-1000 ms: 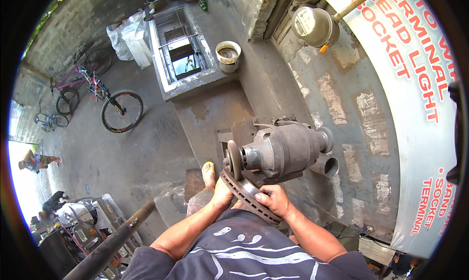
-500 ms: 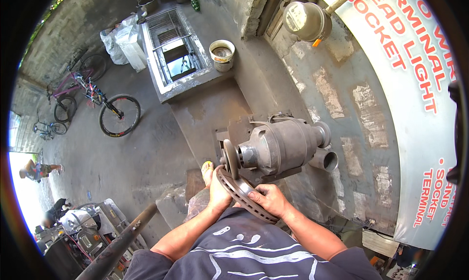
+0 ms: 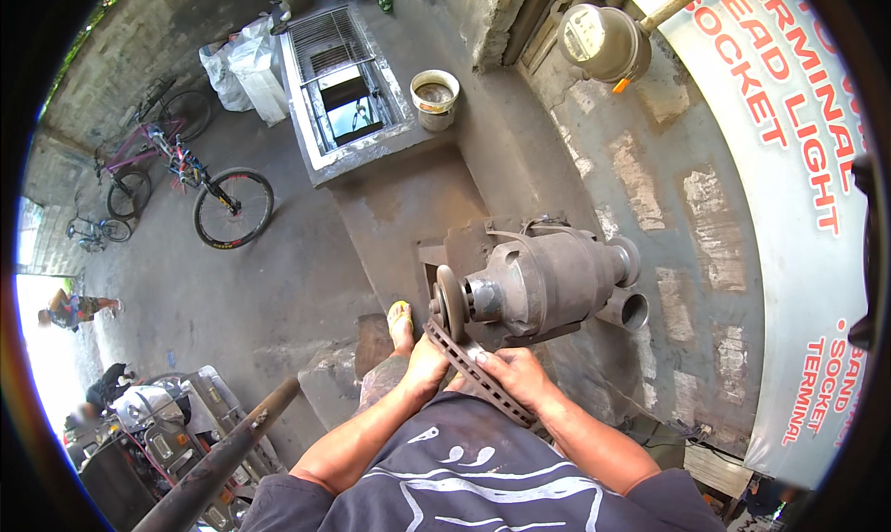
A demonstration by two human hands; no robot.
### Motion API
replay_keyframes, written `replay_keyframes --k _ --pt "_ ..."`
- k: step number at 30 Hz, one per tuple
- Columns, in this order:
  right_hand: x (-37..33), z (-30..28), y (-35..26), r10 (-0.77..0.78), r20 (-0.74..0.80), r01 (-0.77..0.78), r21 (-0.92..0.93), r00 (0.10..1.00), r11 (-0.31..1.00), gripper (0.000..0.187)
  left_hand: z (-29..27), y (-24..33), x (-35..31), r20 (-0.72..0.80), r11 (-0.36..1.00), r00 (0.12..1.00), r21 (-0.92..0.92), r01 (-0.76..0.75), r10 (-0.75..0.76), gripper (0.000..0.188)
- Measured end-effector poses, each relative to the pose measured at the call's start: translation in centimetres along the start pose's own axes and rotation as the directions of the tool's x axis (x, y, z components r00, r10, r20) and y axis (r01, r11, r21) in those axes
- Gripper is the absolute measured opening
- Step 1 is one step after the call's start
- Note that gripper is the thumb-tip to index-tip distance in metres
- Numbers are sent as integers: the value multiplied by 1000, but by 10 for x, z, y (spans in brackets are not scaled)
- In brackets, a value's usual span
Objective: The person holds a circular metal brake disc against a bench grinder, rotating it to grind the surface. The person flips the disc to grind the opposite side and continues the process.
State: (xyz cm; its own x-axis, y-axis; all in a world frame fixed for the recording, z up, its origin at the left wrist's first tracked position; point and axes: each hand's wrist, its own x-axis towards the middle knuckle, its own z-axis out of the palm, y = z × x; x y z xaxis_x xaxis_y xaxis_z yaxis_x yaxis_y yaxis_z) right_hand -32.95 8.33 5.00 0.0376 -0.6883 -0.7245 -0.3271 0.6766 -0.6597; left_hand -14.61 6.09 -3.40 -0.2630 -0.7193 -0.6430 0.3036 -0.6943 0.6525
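I hold a grey vented brake disc (image 3: 479, 374) in both hands in front of my stomach. Its slotted rim is turned up toward me, and it slants down to the right. My left hand (image 3: 425, 367) is closed around the disc's left edge, fingers partly hidden. On the right edge, my right hand (image 3: 516, 378) grips with the thumb on the near side. The disc's upper end lies at the lower part of a round grinding wheel (image 3: 452, 302); whether they touch I cannot tell. That wheel sits on the shaft of a dusty grey electric motor (image 3: 557, 277).
A white bucket (image 3: 434, 102) stands beside a framed grating (image 3: 320, 50). Bicycles (image 3: 234, 207) are at the left. A metal pipe (image 3: 223, 458) juts in lower left near machine parts (image 3: 176, 439). A person (image 3: 74, 309) is far left. A banner (image 3: 780, 161) hangs right.
The brake disc has tilted more edge-on, so its flat face shows less and its slotted rim more. Both hands have turned with it. The whole view has shifted slightly.
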Motion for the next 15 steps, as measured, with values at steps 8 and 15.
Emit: replay_keyframes --k 8,15 --pt "-9 -2 -4 -24 12 25 -5 1000 1000 53 4 22 -13 -17 975 997 211 -72 78 32" --pt "1 -10 -8 -21 30 24 -95 999 995 59 10 21 -13 18 972 993 202 -120 118 41"
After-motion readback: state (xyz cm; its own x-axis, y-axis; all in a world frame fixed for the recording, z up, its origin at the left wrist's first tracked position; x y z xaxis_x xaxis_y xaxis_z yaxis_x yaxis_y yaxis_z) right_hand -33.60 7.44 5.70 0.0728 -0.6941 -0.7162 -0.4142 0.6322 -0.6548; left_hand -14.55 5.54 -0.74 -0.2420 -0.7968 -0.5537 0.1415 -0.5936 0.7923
